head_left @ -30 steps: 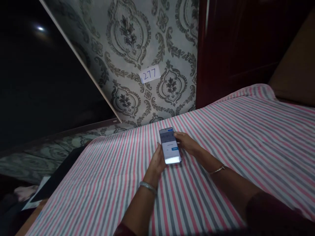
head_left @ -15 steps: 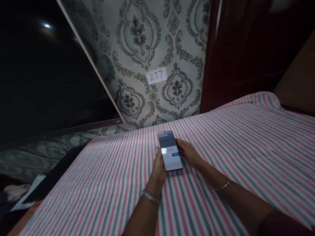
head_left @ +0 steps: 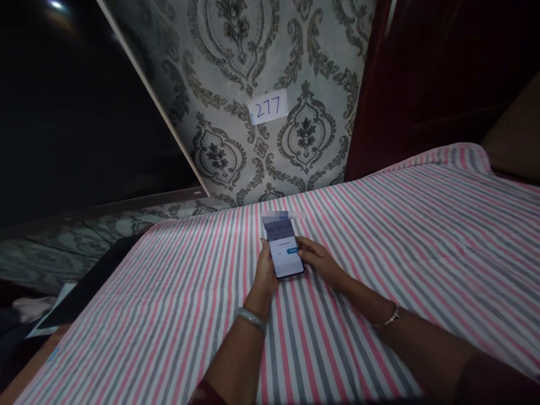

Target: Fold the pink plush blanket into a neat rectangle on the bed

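Note:
A smartphone (head_left: pixel 283 250) with a lit screen is held just over the striped cloth, its top pointing toward the wall. Dark timer digits show on its upper half, and a white panel with a blue button fills the lower part. My left hand (head_left: pixel 265 270) grips the phone's left edge, thumb along the side, other fingers hidden beneath. At the right edge, my right hand (head_left: pixel 318 260) has its fingers closed against the phone near the blue button; some fingertips are hidden. A grey bangle circles my left wrist, and a thin bracelet my right.
Pink, grey and white striped cloth (head_left: pixel 202 315) covers the surface. Behind stands a patterned wall (head_left: pixel 219 160) bearing a paper label (head_left: pixel 269 107) reading 277. A large black screen (head_left: pixel 84 124) leans in at left; a dark red panel (head_left: pixel 422 90) rises at right.
My view has tilted down slightly, so the wall label and phone sit higher. The right hand's fingers have shifted along the phone's right edge toward the blue button.

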